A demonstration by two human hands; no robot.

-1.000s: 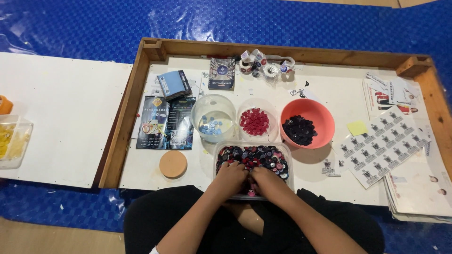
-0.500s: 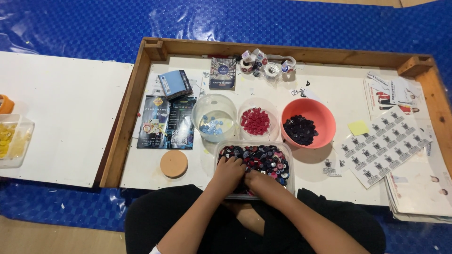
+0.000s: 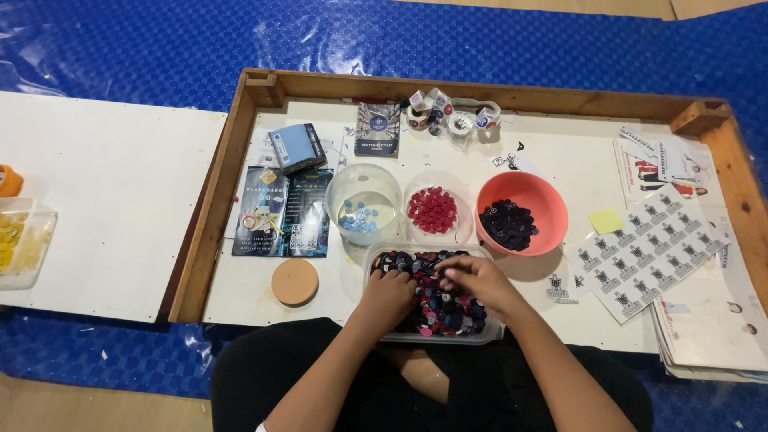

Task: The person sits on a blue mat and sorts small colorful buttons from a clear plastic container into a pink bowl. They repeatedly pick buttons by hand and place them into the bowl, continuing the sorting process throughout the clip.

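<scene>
Two hands, the left hand (image 3: 387, 294) and the right hand (image 3: 472, 282), rest in one clear rectangular tub (image 3: 376, 264) of mixed buttons. At 12 o'clock from it stand three bowls: one clear bowl (image 3: 364, 192) with blue buttons, one clear bowl (image 3: 433, 182) with red buttons, one orange bowl (image 3: 522, 189) with dark buttons. One round cork lid (image 3: 294, 282) lies at 9 o'clock. One yellow sticky note (image 3: 606, 221) lies at 3 o'clock.

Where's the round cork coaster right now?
The round cork coaster lies on the white tray floor, left of the clear box of mixed buttons, below the dark leaflets.
</scene>
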